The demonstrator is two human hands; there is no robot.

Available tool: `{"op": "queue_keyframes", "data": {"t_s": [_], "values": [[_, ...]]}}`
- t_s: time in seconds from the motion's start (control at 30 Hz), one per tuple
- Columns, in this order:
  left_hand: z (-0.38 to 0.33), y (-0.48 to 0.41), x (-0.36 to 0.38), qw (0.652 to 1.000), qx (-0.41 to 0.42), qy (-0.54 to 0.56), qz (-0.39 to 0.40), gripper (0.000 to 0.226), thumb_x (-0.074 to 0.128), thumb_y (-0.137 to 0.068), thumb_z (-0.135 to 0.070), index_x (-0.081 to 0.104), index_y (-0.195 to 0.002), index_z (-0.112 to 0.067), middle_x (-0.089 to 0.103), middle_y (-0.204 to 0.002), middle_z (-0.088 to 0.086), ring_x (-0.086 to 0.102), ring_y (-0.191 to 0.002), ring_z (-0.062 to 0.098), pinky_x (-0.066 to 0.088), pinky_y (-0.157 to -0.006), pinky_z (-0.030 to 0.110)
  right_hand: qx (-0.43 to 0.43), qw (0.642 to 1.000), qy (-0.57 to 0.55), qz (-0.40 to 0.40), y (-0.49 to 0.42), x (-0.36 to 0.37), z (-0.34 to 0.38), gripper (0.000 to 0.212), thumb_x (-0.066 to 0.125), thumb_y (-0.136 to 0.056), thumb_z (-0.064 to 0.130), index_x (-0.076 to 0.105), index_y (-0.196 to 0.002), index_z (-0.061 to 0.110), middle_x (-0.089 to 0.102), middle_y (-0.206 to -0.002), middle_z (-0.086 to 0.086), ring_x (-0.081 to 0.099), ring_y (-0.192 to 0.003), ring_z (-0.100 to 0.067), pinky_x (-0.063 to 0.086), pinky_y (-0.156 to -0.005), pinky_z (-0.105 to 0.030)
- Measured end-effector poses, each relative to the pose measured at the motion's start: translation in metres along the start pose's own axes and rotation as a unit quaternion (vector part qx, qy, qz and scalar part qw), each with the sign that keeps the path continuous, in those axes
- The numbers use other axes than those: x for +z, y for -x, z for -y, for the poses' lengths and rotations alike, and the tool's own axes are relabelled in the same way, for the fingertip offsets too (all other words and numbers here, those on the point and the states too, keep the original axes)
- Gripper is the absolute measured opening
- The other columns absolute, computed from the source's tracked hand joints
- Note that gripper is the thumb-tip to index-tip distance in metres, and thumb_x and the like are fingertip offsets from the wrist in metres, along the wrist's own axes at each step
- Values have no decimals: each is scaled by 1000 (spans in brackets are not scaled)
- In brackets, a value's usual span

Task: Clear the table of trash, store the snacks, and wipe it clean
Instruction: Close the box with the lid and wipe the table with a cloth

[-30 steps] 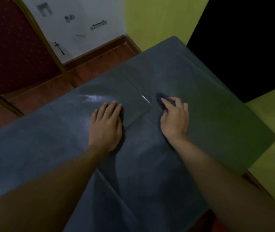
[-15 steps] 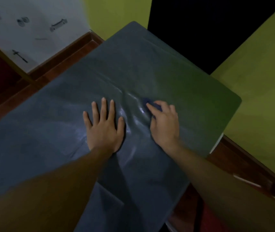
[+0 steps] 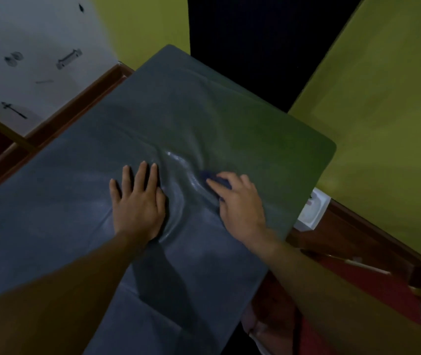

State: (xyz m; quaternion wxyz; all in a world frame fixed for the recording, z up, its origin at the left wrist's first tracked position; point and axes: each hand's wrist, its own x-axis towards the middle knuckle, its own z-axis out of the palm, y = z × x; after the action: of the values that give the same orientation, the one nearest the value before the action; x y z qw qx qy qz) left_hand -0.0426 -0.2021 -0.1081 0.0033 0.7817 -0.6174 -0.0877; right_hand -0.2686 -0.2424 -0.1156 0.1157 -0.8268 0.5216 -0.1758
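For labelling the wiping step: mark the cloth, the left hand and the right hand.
cloth point(image 3: 213, 176), head view, blue edge showing ahead of the fingers.
left hand point(image 3: 137, 204), head view, back of the hand.
right hand point(image 3: 241, 207), head view, back of the hand.

left hand point(image 3: 137, 206) on table point(image 3: 230, 111), cloth point(image 3: 216, 179) rightward

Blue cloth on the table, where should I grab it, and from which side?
Take the cloth from above by its middle, thumb on the left, fingers over the top. It lies low on the wrinkled cover, and only its far edge shows past the right hand holding it.
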Motion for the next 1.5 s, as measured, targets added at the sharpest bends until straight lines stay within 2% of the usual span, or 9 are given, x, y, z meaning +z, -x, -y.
{"op": "queue_keyframes", "data": {"t_s": [0.1, 0.2, 0.27, 0.47, 0.67, 0.93, 1.13, 1.37, 1.5], "values": [[-17, -11, -7, 1000, -9, 29, -3, 65, 23, -92, -42, 18, -155, -28, 27, -156, 4, 12, -148, 36, 7, -119, 61, -64, 997, 34, 10, -3, -14, -42, 53, 62, -79, 5, 69, -125, 29, 61, -124, -1, 52, -95, -29, 47, -78, -42], [-46, -27, -7, 999, 23, 38, -2, 63, 23, -95, -46, 17, -155, -30, 24, -159, 2, 11, -149, 34, 5, -118, 62, 140, 986, 21, -86, -4, -25, -71, 51, 59, -81, -1, 70, -123, 26, 61, -121, -5, 51, -96, -31, 48, -79, -46], [-65, -37, -2, 999, 7, 51, 7, 62, 21, -98, -54, 11, -156, -34, 12, -164, -2, -1, -151, 35, -1, -117, 64, 172, 981, 19, -92, 2, -25, -67, 51, 59, -83, 0, 69, -126, 25, 61, -122, -5, 50, -96, -30, 48, -80, -44], [-80, -41, 9, 999, -36, 8, 16, 67, 11, -94, -66, -2, -155, -40, -5, -165, -9, -16, -149, 36, -8, -114, 68, -73, 997, 18, 12, 2, -32, -96, 53, 64, -81, 2, 67, -128, 25, 60, -125, -3, 51, -95, -27, 45, -79, -39], [-80, -44, 10, 999, -40, -3, 20, 69, 10, -94, -67, -3, -155, -39, -7, -165, -10, -15, -150, 36, -7, -113, 68, 230, 969, 25, -87, -48, -38, -107, 49, 57, -88, 3, 64, -132, 20, 57, -123, -8, 49, -105, -31, 46, -89, -45], [-79, -43, 10, 999, -42, -8, 16, 67, 10, -95, -67, -5, -155, -40, -5, -165, -8, -15, -150, 35, -6, -115, 67, -68, 998, 6, 9, -50, -25, -93, 53, 65, -78, 2, 68, -127, 23, 59, -117, -5, 51, -92, -28, 44, -77, -39], [-78, -43, 10, 999, -40, -4, 16, 68, 10, -95, -67, -6, -155, -40, -6, -165, -9, -16, -150, 35, -6, -115, 67, 211, 974, 8, -78, -112, -27, -101, 45, 58, -84, 4, 69, -123, 22, 58, -117, -10, 52, -103, -36, 46, -85, -45], [-78, -44, 10, 999, -46, -5, 11, 69, 12, -94, -68, -4, -155, -41, -5, -165, -11, -15, -150, 33, -6, -115, 65, -87, 995, -5, 43, -73, -20, -71, 52, 67, -77, 7, 69, -125, 26, 59, -118, -2, 51, -95, -28, 47, -80, -38], [-76, -42, 8, 999, -45, 9, 3, 73, 14, -93, -70, -3, -156, -37, -6, -165, -11, -14, -151, 30, -6, -117, 63, 68, 996, 22, -55, -101, -21, -90, 45, 64, -79, 5, 71, -119, 25, 60, -112, -8, 53, -94, -35, 48, -76, -45]]}}
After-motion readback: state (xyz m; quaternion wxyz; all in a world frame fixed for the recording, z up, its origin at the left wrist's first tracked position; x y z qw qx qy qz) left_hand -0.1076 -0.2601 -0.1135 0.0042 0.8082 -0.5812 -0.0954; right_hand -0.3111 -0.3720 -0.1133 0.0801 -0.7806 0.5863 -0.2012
